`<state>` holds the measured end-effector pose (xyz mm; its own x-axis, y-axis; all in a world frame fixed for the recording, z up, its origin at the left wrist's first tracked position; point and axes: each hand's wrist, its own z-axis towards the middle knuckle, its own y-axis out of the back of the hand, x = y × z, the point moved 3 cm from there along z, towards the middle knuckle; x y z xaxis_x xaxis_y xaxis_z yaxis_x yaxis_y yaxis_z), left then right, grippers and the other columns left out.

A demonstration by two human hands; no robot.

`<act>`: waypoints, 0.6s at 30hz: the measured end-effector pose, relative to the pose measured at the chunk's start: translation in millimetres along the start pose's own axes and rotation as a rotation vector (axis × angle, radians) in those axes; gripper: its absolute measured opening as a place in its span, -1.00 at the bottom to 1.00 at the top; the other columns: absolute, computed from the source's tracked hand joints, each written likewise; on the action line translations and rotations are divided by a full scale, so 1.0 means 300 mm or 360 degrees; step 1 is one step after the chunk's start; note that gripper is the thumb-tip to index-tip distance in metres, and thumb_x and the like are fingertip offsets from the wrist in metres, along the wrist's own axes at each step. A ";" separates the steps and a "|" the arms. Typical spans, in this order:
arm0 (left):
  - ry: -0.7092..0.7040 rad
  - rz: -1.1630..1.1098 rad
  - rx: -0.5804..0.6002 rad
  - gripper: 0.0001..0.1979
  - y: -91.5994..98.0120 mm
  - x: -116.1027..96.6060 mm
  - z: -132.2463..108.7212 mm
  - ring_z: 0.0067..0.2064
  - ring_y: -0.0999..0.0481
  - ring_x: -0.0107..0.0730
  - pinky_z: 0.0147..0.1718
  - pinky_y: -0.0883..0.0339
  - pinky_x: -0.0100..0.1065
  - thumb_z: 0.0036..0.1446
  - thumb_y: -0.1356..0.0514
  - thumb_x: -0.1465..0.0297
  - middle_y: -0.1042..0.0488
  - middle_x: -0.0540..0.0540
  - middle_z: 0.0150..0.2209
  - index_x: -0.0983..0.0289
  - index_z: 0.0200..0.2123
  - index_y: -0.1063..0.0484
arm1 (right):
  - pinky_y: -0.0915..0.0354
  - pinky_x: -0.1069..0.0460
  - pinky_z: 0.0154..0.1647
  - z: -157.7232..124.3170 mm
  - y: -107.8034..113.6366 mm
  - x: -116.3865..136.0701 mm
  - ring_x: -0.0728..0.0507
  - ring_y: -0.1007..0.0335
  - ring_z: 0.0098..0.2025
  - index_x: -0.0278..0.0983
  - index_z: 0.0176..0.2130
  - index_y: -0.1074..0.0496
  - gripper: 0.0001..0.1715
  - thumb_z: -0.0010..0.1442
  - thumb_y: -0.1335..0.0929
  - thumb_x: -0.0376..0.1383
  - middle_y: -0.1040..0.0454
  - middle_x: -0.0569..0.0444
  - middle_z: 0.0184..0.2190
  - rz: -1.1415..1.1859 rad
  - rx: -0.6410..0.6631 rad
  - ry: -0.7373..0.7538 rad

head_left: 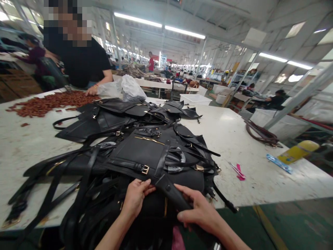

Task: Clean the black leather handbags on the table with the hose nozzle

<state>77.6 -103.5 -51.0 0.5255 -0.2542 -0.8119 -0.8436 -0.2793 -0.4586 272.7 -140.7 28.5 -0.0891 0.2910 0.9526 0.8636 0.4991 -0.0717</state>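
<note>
A heap of black leather bag pieces with straps and gold buckles lies across the white table. My left hand grips the near edge of the top piece beside a black strap, fingers curled over it. My right hand is closed on the same strap lower down, pinching it between thumb and fingers. A gold buckle sits just above my left hand.
A person in a black shirt works at the far left beside a pile of small reddish-brown pieces. White plastic bags, brown straps, pink scissors, a blue item and a yellow bottle are around.
</note>
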 end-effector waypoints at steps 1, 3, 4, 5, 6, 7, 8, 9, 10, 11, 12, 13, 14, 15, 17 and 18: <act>0.0002 0.0002 0.0025 -0.82 0.000 0.004 0.002 -0.43 -0.51 -0.30 -0.33 -0.41 -0.25 -0.22 -0.30 0.44 -0.52 0.10 -0.51 0.38 -0.50 -0.38 | -0.15 0.22 -0.72 0.020 -0.005 0.000 0.11 -0.17 -0.68 -0.19 0.06 -0.20 -0.21 -0.19 -0.35 -0.51 -0.39 0.22 -0.49 0.0006 0.0022 0.0007; 0.0008 0.0004 0.0033 -0.82 0.004 0.009 0.001 -0.43 -0.51 -0.29 -0.33 -0.40 -0.25 -0.21 -0.30 0.44 -0.53 0.12 -0.48 0.38 -0.47 -0.39 | -0.17 0.21 -0.72 0.060 -0.011 0.007 0.11 -0.18 -0.69 -0.18 0.06 -0.21 -0.22 -0.19 -0.35 -0.51 -0.40 0.21 -0.47 0.0024 0.0033 0.0044; 0.0010 0.0006 0.0021 -0.81 0.006 0.009 -0.001 -0.44 -0.51 -0.30 -0.34 -0.40 -0.25 -0.21 -0.30 0.44 -0.53 0.11 -0.49 0.39 -0.47 -0.40 | -0.18 0.20 -0.72 0.080 -0.012 0.013 0.10 -0.19 -0.68 -0.18 0.06 -0.20 -0.22 -0.18 -0.35 -0.51 -0.40 0.21 -0.47 0.0032 0.0018 0.0074; 0.0018 0.0008 0.0018 -0.81 0.008 0.006 -0.005 -0.44 -0.51 -0.30 -0.35 -0.40 -0.26 -0.21 -0.30 0.44 -0.53 0.11 -0.49 0.39 -0.46 -0.41 | -0.19 0.20 -0.72 0.099 -0.010 0.019 0.09 -0.21 -0.68 -0.18 0.07 -0.18 -0.21 -0.17 -0.34 -0.51 -0.40 0.20 -0.47 0.0050 -0.0012 0.0106; 0.0029 0.0010 0.0020 -0.81 0.007 0.001 -0.010 -0.44 -0.51 -0.30 -0.35 -0.40 -0.25 -0.21 -0.30 0.44 -0.53 0.12 -0.48 0.39 -0.45 -0.41 | -0.20 0.19 -0.71 0.116 -0.004 0.025 0.08 -0.22 -0.67 -0.18 0.09 -0.16 -0.20 -0.16 -0.34 -0.51 -0.40 0.20 -0.47 0.0078 -0.0052 0.0140; 0.0045 0.0008 0.0029 -0.81 0.006 -0.007 -0.015 -0.43 -0.51 -0.28 -0.34 -0.39 -0.24 -0.20 -0.29 0.43 -0.53 0.13 -0.47 0.39 -0.44 -0.41 | -0.21 0.18 -0.70 0.132 0.003 0.031 0.08 -0.23 -0.67 -0.19 0.10 -0.13 -0.19 -0.16 -0.33 -0.51 -0.40 0.20 -0.46 0.0114 -0.0088 0.0172; 0.0058 -0.0004 0.0033 -0.81 0.003 -0.017 -0.019 -0.42 -0.51 -0.26 -0.33 -0.39 -0.22 -0.19 -0.29 0.42 -0.53 0.14 -0.45 0.39 -0.45 -0.41 | -0.22 0.18 -0.68 0.146 0.012 0.035 0.08 -0.24 -0.66 -0.19 0.10 -0.12 -0.18 -0.16 -0.33 -0.51 -0.41 0.19 -0.45 0.0148 -0.0114 0.0200; 0.0074 -0.0022 0.0025 -0.81 0.000 -0.028 -0.022 -0.39 -0.52 -0.23 -0.32 -0.39 -0.20 -0.18 -0.29 0.41 -0.54 0.15 -0.43 0.38 -0.45 -0.41 | -0.23 0.17 -0.67 0.159 0.022 0.037 0.08 -0.24 -0.65 -0.20 0.11 -0.12 -0.17 -0.16 -0.33 -0.52 -0.41 0.17 -0.43 0.0175 -0.0128 0.0219; 0.0094 -0.0043 0.0000 -0.81 -0.002 -0.038 -0.023 -0.37 -0.52 -0.21 -0.31 -0.39 -0.18 -0.18 -0.29 0.39 -0.54 0.16 -0.41 0.38 -0.45 -0.42 | -0.24 0.17 -0.65 0.171 0.033 0.038 0.07 -0.25 -0.63 -0.21 0.10 -0.12 -0.17 -0.17 -0.34 -0.52 -0.42 0.15 -0.41 0.0195 -0.0128 0.0224; 0.0122 -0.0059 -0.0040 -0.79 -0.003 -0.046 -0.021 -0.36 -0.52 -0.18 -0.32 -0.39 -0.17 -0.18 -0.30 0.37 -0.54 0.17 -0.39 0.37 -0.44 -0.42 | -0.25 0.17 -0.64 0.183 0.043 0.037 0.07 -0.26 -0.62 -0.22 0.10 -0.13 -0.17 -0.18 -0.34 -0.53 -0.43 0.14 -0.40 0.0210 -0.0117 0.0217; 0.0153 -0.0066 -0.0091 -0.77 -0.003 -0.050 -0.018 -0.36 -0.52 -0.17 -0.33 -0.39 -0.18 -0.20 -0.31 0.35 -0.54 0.17 -0.39 0.37 -0.44 -0.43 | -0.25 0.17 -0.64 0.194 0.053 0.034 0.06 -0.26 -0.61 -0.22 0.10 -0.14 -0.16 -0.19 -0.34 -0.54 -0.43 0.13 -0.39 0.0224 -0.0102 0.0198; 0.0182 -0.0061 -0.0145 -0.74 -0.001 -0.049 -0.012 -0.38 -0.52 -0.18 -0.36 -0.40 -0.19 -0.22 -0.32 0.34 -0.54 0.18 -0.40 0.37 -0.44 -0.44 | -0.25 0.17 -0.64 0.204 0.060 0.030 0.06 -0.26 -0.60 -0.22 0.10 -0.14 -0.15 -0.20 -0.35 -0.54 -0.43 0.13 -0.39 0.0243 -0.0081 0.0171; 0.0208 -0.0047 -0.0196 -0.72 0.003 -0.044 -0.006 -0.41 -0.52 -0.18 -0.39 -0.40 -0.21 -0.25 -0.33 0.33 -0.54 0.18 -0.42 0.38 -0.45 -0.45 | -0.24 0.18 -0.65 0.214 0.066 0.026 0.06 -0.26 -0.61 -0.22 0.10 -0.14 -0.15 -0.21 -0.35 -0.53 -0.42 0.14 -0.40 0.0269 -0.0054 0.0141; 0.0231 -0.0030 -0.0233 -0.71 0.008 -0.035 0.001 -0.44 -0.51 -0.18 -0.42 -0.40 -0.22 -0.29 -0.35 0.32 -0.54 0.18 -0.45 0.39 -0.46 -0.46 | -0.22 0.18 -0.66 0.223 0.070 0.022 0.07 -0.25 -0.63 -0.22 0.10 -0.13 -0.14 -0.21 -0.35 -0.52 -0.42 0.14 -0.41 0.0299 -0.0024 0.0112; 0.0241 0.0001 -0.0302 -0.67 0.024 -0.010 0.013 -0.48 -0.51 -0.15 -0.46 -0.40 -0.20 -0.38 -0.38 0.29 -0.53 0.20 -0.50 0.40 -0.51 -0.47 | -0.20 0.19 -0.68 0.236 0.077 0.017 0.08 -0.24 -0.65 -0.23 0.10 -0.13 -0.12 -0.23 -0.37 -0.49 -0.41 0.14 -0.43 0.0356 0.0004 0.0067; 0.0244 0.0012 -0.0340 -0.64 0.033 0.004 0.017 -0.49 -0.50 -0.11 -0.48 -0.41 -0.17 -0.44 -0.39 0.27 -0.53 0.22 -0.52 0.41 -0.54 -0.48 | -0.19 0.19 -0.68 0.241 0.082 0.017 0.08 -0.24 -0.65 -0.23 0.11 -0.12 -0.12 -0.22 -0.37 -0.47 -0.41 0.14 -0.42 0.0368 -0.0012 0.0052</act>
<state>69.3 -101.8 -58.5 0.5437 -0.3898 -0.7433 -0.8137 -0.4617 -0.3531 257.8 -67.9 10.1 0.1275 0.3703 0.9201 0.8630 0.4158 -0.2869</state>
